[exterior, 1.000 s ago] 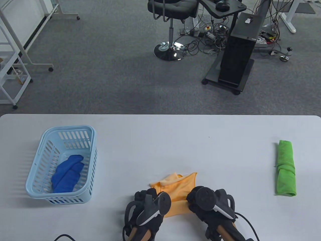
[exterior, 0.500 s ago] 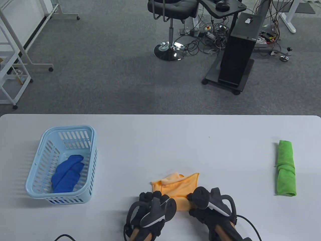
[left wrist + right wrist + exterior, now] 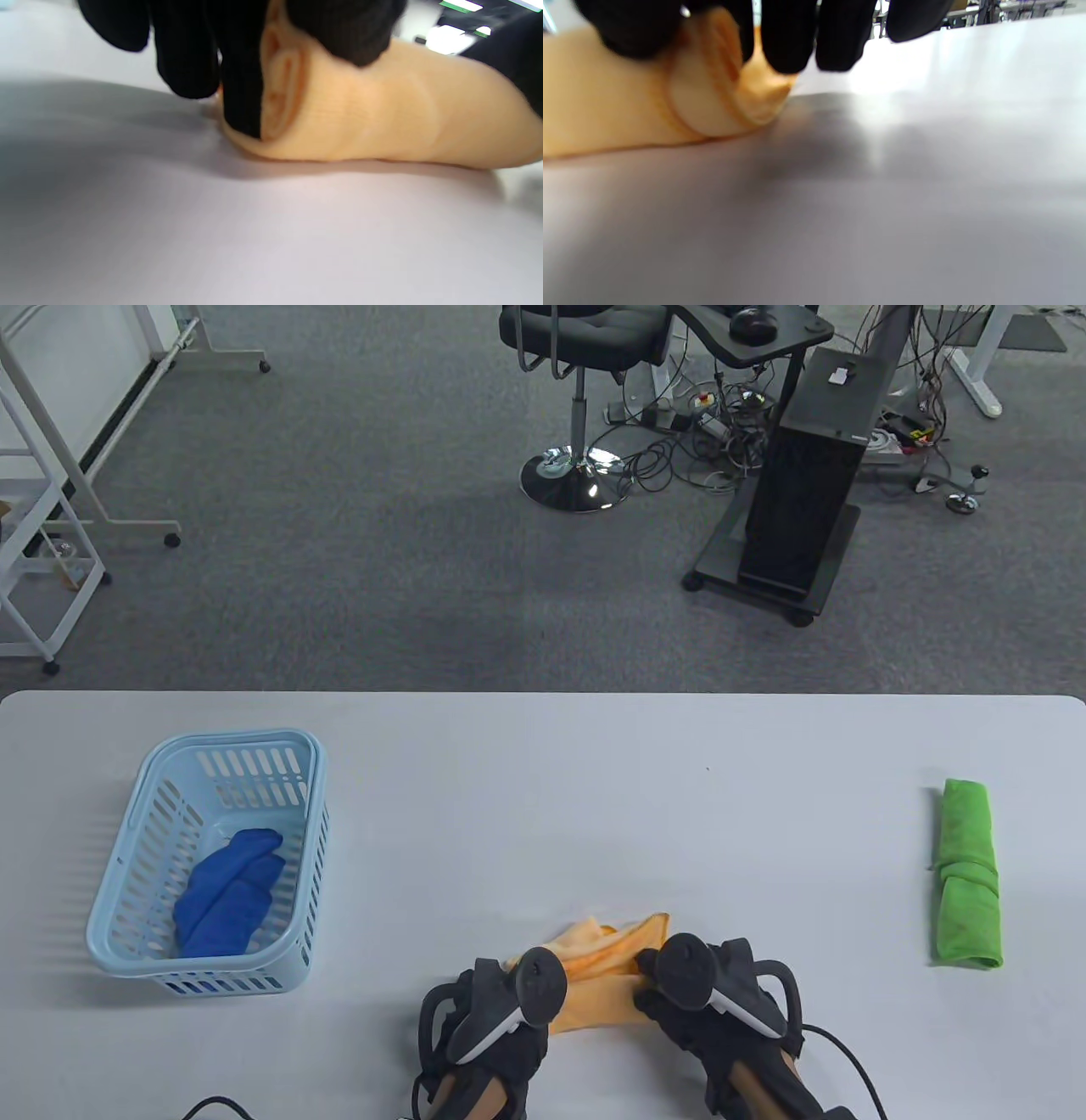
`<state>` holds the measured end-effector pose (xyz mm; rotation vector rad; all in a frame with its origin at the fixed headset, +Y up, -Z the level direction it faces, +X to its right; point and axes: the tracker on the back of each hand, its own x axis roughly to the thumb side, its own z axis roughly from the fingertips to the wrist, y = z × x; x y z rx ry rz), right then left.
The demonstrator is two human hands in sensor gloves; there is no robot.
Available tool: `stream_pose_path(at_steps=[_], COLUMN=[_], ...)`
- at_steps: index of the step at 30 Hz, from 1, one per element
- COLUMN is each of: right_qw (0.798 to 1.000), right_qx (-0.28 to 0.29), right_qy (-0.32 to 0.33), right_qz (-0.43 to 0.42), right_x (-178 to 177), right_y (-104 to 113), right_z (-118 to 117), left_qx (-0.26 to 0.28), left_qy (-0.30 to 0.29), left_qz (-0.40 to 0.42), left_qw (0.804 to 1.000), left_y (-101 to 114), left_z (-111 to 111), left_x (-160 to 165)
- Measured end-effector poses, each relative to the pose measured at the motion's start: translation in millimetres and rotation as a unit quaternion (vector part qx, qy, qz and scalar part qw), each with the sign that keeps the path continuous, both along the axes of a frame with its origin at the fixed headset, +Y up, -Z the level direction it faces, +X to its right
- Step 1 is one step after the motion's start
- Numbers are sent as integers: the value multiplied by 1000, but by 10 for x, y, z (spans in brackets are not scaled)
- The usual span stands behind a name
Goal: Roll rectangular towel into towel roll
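Table view is showing us the soft orange cloth towel point(image 3: 598, 976) lying near the front edge of the flat white tabletop point(image 3: 543, 780), between our two hands. We are working on it with our left hand point(image 3: 492, 1027) in its black knit glove and our right hand point(image 3: 721, 1001) in the same kind of glove. In the left wrist view, our left fingers point(image 3: 237, 63) are curling over one end of the orange roll, so that grip is pinching the towel. In the right wrist view, our right fingers point(image 3: 789, 38) are curling over the other end, pinching it too.

We are guessing the towel is light, floppy and a bit fuzzy, not slippery and not breakable. It is looking like a fat tube with swirly layers at its ends. A loose flap is still sticking out on the far side. We think holding both ends at once is best, so the roll stays even.

Away to the left, a pale blue plastic basket point(image 3: 136, 823) with slots is holding a crumpled blue cloth point(image 3: 229, 891). Away to the right, a rolled green towel point(image 3: 967, 874) is lying.
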<state>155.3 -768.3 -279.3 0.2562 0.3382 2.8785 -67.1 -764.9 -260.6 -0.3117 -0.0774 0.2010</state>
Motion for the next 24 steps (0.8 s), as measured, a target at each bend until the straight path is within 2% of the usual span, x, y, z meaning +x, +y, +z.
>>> stream_pose_path(at_steps=[3,6,8,10,13,15,17,21,24], right_qw=[999,999,999,995,998,999,999,999,999], right_qx=[37,25,-18,-51,-15,-16,-14,-28,-40], right_qy=[13,23,18,16,1,5,5,12,24], right_qz=[-22,1,37,79,66,48,41,23,7], right_x=[-24,-48,-90,-115,-130,-124,-108,-97,-82], right_y=[58,48,-52,-127,-112,-128,-123,-109,-123], right_z=[35,49,30,34,43,40,32,35,30], left_qx=[14,3,34,66,119,93,60,16,8], left_qy=[12,26,25,14,-35,-77,-84,-93,-98], left_qz=[-15,-29,-61,-59,-16,-9,-33,-9,-49], left_qw=[1000,999,997,996,992,993,994,996,994], left_y=[1,-7,10,51,116,72,30,-21,-55], left_z=[4,16,35,55,89,84,76,57,49], left_x=[-2,-4,23,51,82,115,108,84,108])
